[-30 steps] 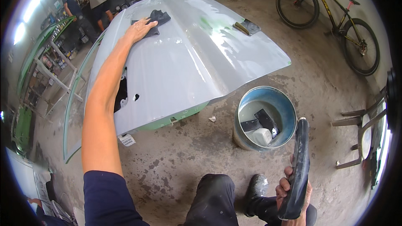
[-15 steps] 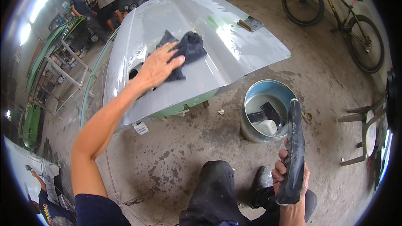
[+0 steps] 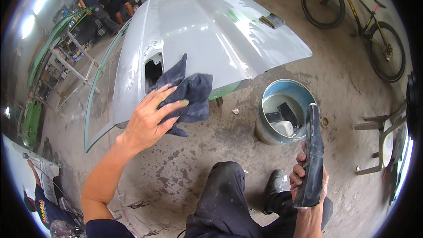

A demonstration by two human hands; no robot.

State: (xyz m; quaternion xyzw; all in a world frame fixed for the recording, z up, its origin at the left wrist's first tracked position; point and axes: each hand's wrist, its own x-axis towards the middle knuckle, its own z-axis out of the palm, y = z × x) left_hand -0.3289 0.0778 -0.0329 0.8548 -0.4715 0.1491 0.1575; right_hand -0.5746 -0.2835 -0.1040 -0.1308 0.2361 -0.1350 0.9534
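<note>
So the left hand [image 3: 147, 118] is on a dark cloth [image 3: 196, 94], down by the near edge of a big grey car panel [image 3: 189, 46], just beside the hole [image 3: 153, 72] in it. Those fingers are spread over the cloth; can't tell if they're pinching any of it, or if the cloth actually touches the panel. Right hand [image 3: 298, 175] has its fingers wrapped tight around a long dark tube [image 3: 311, 167], held pretty much upright, low on the right, well apart from the cloth. Just behind the tube there's a blue bucket [image 3: 269, 135] on the floor [image 3: 211, 143], with cloudy water, a white lump [image 3: 284, 128] and some black pads [image 3: 288, 113] inside. Bike [image 3: 349, 1] is over by the wall.
</note>
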